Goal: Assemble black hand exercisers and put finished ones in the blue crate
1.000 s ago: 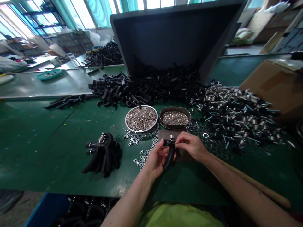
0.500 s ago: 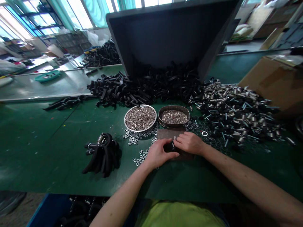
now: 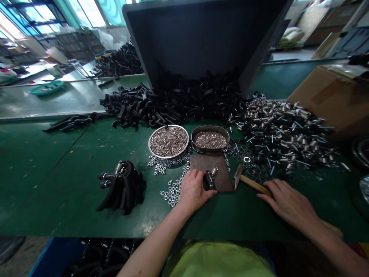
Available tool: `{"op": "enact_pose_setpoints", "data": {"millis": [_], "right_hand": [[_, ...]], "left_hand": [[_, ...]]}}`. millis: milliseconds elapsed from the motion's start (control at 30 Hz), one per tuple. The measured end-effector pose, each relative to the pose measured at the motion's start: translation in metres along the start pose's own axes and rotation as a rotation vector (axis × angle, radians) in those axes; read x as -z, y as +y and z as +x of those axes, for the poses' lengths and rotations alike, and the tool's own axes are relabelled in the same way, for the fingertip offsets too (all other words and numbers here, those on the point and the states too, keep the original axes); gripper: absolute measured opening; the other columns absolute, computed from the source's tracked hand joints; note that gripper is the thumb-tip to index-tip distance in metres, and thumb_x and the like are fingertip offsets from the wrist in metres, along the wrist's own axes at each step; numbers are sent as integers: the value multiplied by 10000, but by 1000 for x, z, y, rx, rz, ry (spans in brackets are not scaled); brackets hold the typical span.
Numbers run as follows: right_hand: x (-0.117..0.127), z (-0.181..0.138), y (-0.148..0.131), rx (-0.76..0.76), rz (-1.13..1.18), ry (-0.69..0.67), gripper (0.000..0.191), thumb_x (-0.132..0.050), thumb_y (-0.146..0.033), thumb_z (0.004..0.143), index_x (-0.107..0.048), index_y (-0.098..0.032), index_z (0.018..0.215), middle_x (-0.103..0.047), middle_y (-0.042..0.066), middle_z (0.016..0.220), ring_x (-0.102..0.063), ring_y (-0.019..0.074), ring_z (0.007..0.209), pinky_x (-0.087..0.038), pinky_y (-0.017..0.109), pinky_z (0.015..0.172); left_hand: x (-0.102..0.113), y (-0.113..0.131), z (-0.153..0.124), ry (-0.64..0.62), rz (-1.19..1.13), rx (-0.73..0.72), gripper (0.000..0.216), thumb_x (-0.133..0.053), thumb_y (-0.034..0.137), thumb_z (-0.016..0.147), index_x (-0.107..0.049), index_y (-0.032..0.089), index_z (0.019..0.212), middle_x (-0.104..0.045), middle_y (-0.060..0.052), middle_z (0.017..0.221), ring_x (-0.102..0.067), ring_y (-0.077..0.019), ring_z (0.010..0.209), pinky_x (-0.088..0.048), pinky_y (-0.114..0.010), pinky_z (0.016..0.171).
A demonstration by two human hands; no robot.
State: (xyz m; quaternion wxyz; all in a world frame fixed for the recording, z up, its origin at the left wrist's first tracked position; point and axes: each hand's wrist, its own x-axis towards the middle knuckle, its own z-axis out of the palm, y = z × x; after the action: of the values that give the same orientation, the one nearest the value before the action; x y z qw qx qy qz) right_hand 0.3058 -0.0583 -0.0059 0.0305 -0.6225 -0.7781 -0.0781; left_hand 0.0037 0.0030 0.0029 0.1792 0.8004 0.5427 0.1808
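Observation:
My left hand (image 3: pixel 193 191) is closed on a black plastic handle (image 3: pixel 208 181) and presses it down on a dark brown pad (image 3: pixel 211 164); a small metal pin (image 3: pixel 213 171) sticks up from the handle's top. My right hand (image 3: pixel 288 202) lies over the wooden shaft of a hammer (image 3: pixel 250 183), fingers bent on it, with the hammer's head beside the pad's right edge. Loose silver nuts (image 3: pixel 172 189) lie scattered left of my left hand.
A round dish of metal pins (image 3: pixel 168 141) and an oval tin of small parts (image 3: pixel 210 139) stand behind the pad. Finished black grips (image 3: pixel 122 187) are piled at left. Black handles (image 3: pixel 184 102) spill from a dark bin (image 3: pixel 201 34). Bolted parts (image 3: pixel 285 132) heap at right, by a cardboard box (image 3: pixel 334 98).
My right hand left the handle and moved right onto the hammer's shaft. My left hand lowered the handle from the air onto the brown pad.

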Motion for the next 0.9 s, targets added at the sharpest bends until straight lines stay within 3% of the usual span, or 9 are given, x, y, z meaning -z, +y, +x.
{"op": "enact_pose_setpoints", "data": {"millis": [100, 200, 300, 400, 567, 700, 767, 900], "right_hand": [[-3, -10, 5, -94, -8, -26, 367, -352, -438, 913, -571, -153, 838, -628, 98, 779, -601, 232, 708, -454, 347, 619], [19, 3, -5, -118, 2, -20, 341, -343, -412, 920, -570, -158, 927, -670, 99, 838, -634, 240, 662, -453, 340, 548], [50, 24, -28, -79, 240, 30, 327, -312, -358, 939, -538, -197, 1111, -703, 64, 917, -670, 215, 683, -481, 307, 542], [64, 39, -56, -22, 505, 59, 346, -290, -291, 944, -500, -210, 1206, -709, 57, 980, -687, 188, 783, -524, 285, 651], [63, 47, -76, 0, 568, -121, 297, -326, -298, 936, -576, -239, 1085, -719, 27, 972, -695, 198, 800, -543, 303, 671], [70, 40, -75, -60, 757, 80, 341, -281, -281, 951, -500, -214, 1204, -704, 63, 1006, -690, 166, 805, -540, 265, 685], [64, 38, -75, -41, 736, 100, 346, -282, -272, 947, -503, -212, 1206, -707, 71, 996, -692, 173, 776, -539, 269, 656], [40, 37, -70, -8, 502, -122, 303, -318, -284, 940, -587, -245, 1074, -729, 24, 902, -697, 193, 715, -520, 280, 571]], "left_hand": [[1, 1, 3, -16, 11, 2, 551, -773, 474, 575, -585, 187, 1007, -589, -68, 1001, -520, -252, 962, -446, -382, 845], [2, 1, 4, -28, 9, 10, 556, -778, 471, 564, -590, 191, 1005, -586, -66, 1002, -522, -250, 966, -447, -379, 844], [2, 1, 4, -31, 3, 17, 551, -780, 467, 558, -590, 201, 1002, -580, -61, 1002, -525, -248, 968, -449, -374, 837], [2, 1, 4, -20, -2, 18, 546, -780, 462, 559, -586, 205, 1001, -577, -57, 1003, -525, -247, 975, -446, -374, 845], [2, 2, 4, -22, -4, 35, 541, -789, 456, 544, -582, 208, 979, -581, -54, 994, -527, -247, 973, -445, -376, 847], [1, 3, 4, -12, 6, 36, 546, -786, 465, 546, -580, 210, 981, -576, -55, 1015, -521, -249, 995, -439, -381, 861], [2, 3, 4, -14, 5, 38, 549, -788, 460, 545, -578, 203, 982, -576, -59, 1015, -521, -251, 993, -440, -384, 860], [4, 5, 4, -25, -4, 34, 524, -783, 443, 556, -580, 199, 974, -581, -61, 994, -528, -254, 971, -449, -390, 842]]}}
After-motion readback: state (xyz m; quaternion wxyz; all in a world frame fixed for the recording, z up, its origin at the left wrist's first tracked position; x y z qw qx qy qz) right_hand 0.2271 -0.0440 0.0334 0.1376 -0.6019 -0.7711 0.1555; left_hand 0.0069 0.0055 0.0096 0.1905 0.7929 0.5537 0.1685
